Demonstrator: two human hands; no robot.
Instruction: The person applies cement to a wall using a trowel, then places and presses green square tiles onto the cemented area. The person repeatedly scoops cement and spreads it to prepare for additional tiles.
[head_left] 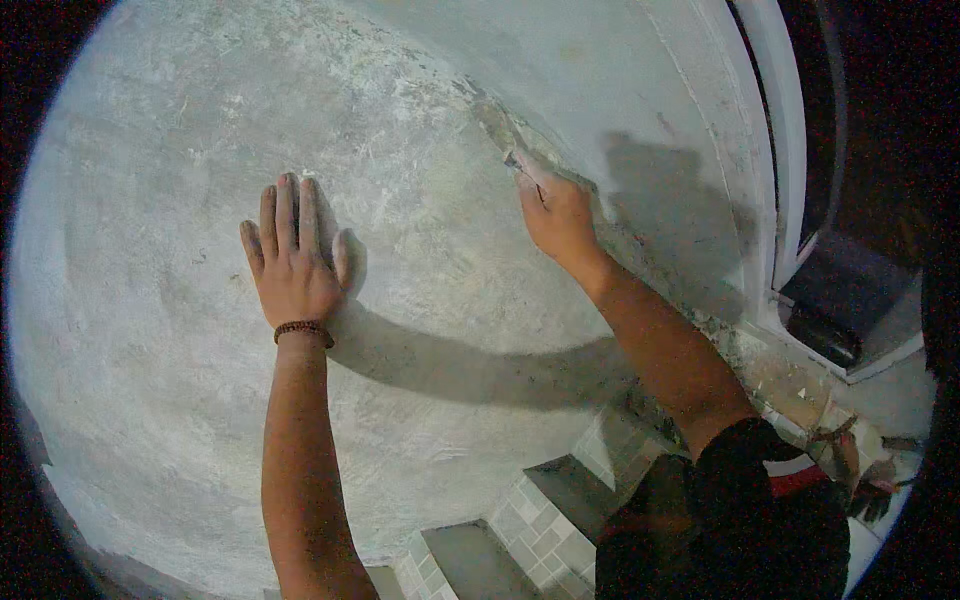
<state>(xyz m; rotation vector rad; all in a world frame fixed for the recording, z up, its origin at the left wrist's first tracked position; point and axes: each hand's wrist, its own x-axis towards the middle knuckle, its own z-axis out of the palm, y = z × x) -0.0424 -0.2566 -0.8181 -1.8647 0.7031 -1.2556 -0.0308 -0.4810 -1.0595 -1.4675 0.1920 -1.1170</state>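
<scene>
A rough grey plastered wall (430,240) fills most of the view. My left hand (298,262) lies flat on it, fingers stretched upward and thumb out to the side, with a dark beaded bracelet round the wrist. Higher up and to the right, my right hand (560,215) is closed round a flat hand tool (512,160), which looks like a plastering trowel. Its dark end sticks out by my thumb, and my hand hides most of the rest. The tool is at the rough edge where the wall meets a smoother pale surface (600,60).
Steps with pale tiled faces (545,530) rise at the bottom, right of my left forearm. A white frame (785,150) stands at the far right with a dark opening beyond. Assorted items (865,460) lie at the lower right, beside my right sleeve.
</scene>
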